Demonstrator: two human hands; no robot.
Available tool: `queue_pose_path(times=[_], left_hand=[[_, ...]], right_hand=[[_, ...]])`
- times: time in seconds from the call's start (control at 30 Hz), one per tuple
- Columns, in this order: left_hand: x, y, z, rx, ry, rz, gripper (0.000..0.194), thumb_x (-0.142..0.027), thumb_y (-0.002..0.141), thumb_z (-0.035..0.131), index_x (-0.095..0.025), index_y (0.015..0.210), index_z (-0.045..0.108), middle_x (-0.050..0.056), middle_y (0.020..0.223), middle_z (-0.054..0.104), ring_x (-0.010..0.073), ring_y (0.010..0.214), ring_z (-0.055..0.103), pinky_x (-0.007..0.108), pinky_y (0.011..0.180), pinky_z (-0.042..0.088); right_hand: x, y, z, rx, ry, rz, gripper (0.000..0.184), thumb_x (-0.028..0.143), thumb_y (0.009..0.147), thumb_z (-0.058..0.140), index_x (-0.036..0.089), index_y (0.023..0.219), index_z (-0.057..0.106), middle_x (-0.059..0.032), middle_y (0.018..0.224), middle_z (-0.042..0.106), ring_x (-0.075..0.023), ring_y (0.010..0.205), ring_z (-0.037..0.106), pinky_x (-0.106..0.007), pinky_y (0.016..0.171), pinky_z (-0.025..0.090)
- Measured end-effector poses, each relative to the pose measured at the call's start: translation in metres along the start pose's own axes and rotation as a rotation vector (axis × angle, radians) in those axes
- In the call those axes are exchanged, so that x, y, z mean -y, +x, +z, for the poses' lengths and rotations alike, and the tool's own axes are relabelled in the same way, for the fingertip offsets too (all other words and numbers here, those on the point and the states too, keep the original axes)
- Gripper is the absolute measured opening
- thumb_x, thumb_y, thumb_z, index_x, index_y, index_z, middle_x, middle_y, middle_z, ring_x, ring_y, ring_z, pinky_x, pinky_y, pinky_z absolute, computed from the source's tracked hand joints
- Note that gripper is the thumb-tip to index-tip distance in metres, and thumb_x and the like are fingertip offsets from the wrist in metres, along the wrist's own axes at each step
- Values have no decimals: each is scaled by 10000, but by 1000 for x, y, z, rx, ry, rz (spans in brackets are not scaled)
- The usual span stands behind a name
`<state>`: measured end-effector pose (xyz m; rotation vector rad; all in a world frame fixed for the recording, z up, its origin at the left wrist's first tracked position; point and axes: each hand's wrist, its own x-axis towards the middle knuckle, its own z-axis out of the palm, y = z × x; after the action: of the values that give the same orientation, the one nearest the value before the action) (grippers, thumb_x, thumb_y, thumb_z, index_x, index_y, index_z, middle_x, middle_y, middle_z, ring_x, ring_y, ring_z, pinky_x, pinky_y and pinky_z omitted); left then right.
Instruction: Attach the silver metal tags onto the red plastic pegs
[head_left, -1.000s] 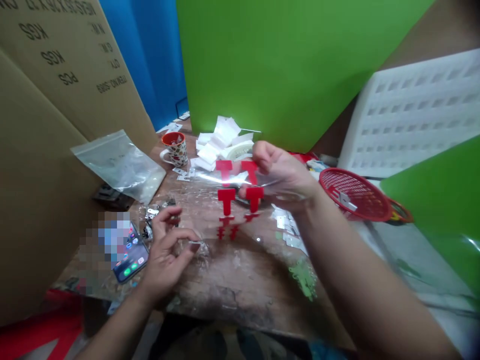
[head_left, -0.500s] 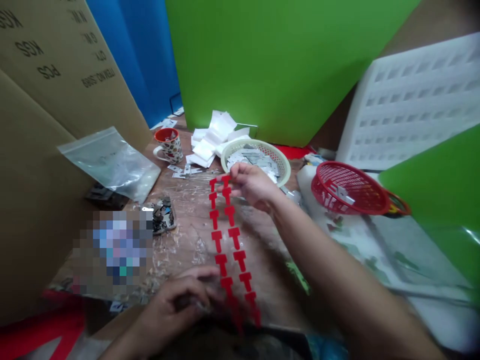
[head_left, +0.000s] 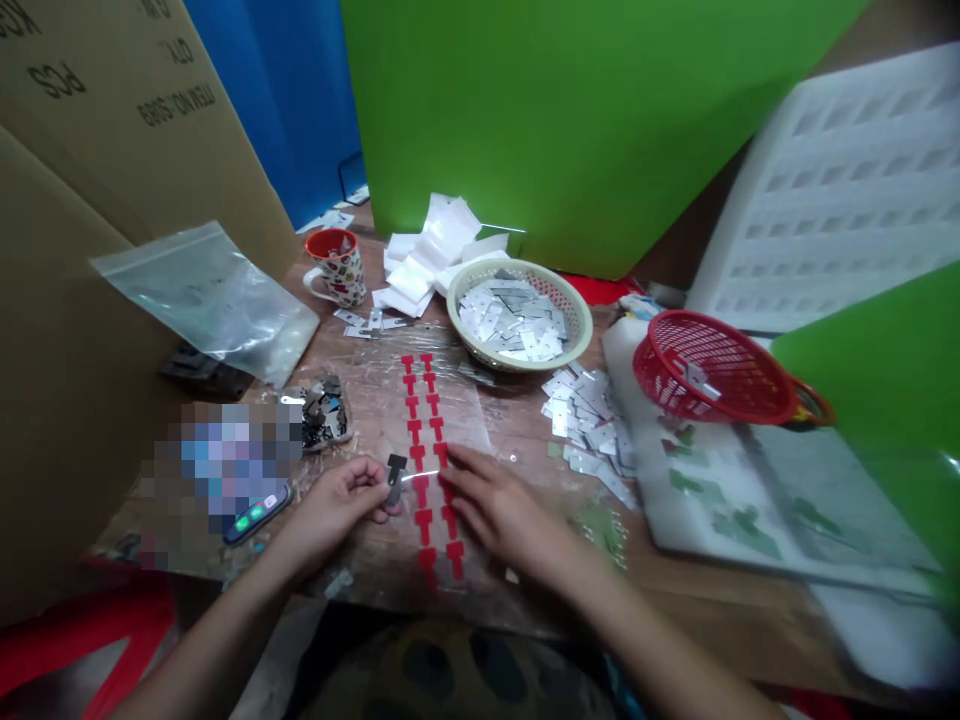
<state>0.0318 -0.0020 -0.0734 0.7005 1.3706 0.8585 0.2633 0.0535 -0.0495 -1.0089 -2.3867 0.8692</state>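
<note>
A clear film strip with two rows of red T-shaped stickers [head_left: 422, 420] lies lengthwise on the worn wooden table [head_left: 517, 440]. My right hand [head_left: 501, 507] rests flat on the strip's near part, fingers stretched out over the stickers. My left hand [head_left: 339, 503] pinches a small dark metal piece [head_left: 394, 477] just left of the strip, its tip close to the red stickers. A pile of similar dark metal pieces [head_left: 324, 420] sits to the left.
A cream basket [head_left: 517, 276] of small silver plates stands beyond the strip, more plates [head_left: 585, 420] loose to its right. A red basket [head_left: 712, 375], a mug [head_left: 337, 270], white packets [head_left: 431, 255], a plastic bag [head_left: 210, 300], a phone [head_left: 259, 512] and a white foam tray [head_left: 840, 190] surround them.
The strip, held up in the air a second ago, has been laid flat on the table. My right hand came down from its far end onto its near part. My left hand now holds a dark piece.
</note>
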Motion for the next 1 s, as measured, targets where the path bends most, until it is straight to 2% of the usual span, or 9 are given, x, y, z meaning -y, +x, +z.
queue_pose_path(times=[0.03, 0.1, 0.17, 0.23, 0.37, 0.47, 0.57, 0.7, 1.0], left_hand=[[-3, -1, -1, -8, 29, 14, 244, -315, 671, 761, -166, 685, 569, -26, 612, 596, 143, 600, 624, 213, 574, 452], [-7, -6, -5, -54, 112, 84, 217, -290, 653, 766, -169, 654, 586, -16, 641, 597, 155, 665, 614, 211, 590, 444], [-9, -11, -7, -136, 184, 184, 195, -253, 636, 774, -172, 624, 597, 19, 739, 647, 183, 804, 619, 212, 654, 450], [-9, -16, -6, -179, 150, 219, 192, -247, 651, 770, -174, 643, 593, 39, 820, 683, 186, 858, 623, 219, 710, 458], [-9, -16, 11, -47, -159, 43, 257, -293, 704, 749, -180, 780, 531, 34, 728, 703, 153, 669, 653, 240, 648, 493], [-10, -9, 26, -14, -292, 6, 305, -268, 683, 770, -170, 829, 520, 45, 706, 716, 151, 646, 676, 223, 616, 507], [-10, 2, 33, -13, -334, -1, 307, -218, 670, 773, -150, 871, 551, 63, 720, 727, 158, 654, 692, 222, 616, 526], [-6, 15, 34, -19, -363, 14, 262, -150, 674, 741, -139, 875, 572, 79, 762, 736, 180, 690, 708, 250, 641, 549], [-1, 28, 34, -69, -370, 16, 203, -177, 748, 704, -148, 867, 542, 92, 834, 736, 206, 764, 725, 273, 675, 559]], right_hand=[[-1, -9, 12, 68, -28, 30, 358, 160, 902, 511, 207, 1247, 591, -97, 1424, 482, -240, 1254, 509, -443, 1053, 435], [-5, -20, 28, 110, -49, 77, 346, 169, 919, 489, 195, 1250, 584, -101, 1424, 479, -242, 1248, 510, -437, 1041, 444], [-9, -20, 33, 58, -25, 99, 323, 160, 929, 471, 196, 1226, 591, -97, 1387, 512, -223, 1227, 521, -410, 1042, 438], [-10, -9, 32, -14, 7, 108, 281, 146, 931, 462, 197, 1164, 611, -96, 1278, 583, -197, 1149, 562, -367, 1001, 458], [-9, 20, 32, -40, -113, 224, 162, 146, 918, 477, 171, 1005, 611, -85, 1016, 627, -184, 911, 605, -307, 829, 488], [-10, 36, 37, -6, -211, 297, 107, 133, 890, 503, 156, 939, 594, -91, 980, 602, -187, 831, 600, -296, 756, 468], [-12, 41, 41, -4, -214, 306, 85, 115, 867, 520, 156, 904, 584, -90, 951, 595, -187, 818, 593, -286, 734, 452], [-13, 42, 42, -5, -210, 328, 59, 127, 858, 536, 162, 890, 573, -85, 929, 595, -187, 824, 581, -281, 745, 443], [-12, 42, 46, -17, -220, 344, 76, 120, 862, 512, 161, 893, 569, -92, 939, 590, -200, 837, 573, -296, 753, 445]])
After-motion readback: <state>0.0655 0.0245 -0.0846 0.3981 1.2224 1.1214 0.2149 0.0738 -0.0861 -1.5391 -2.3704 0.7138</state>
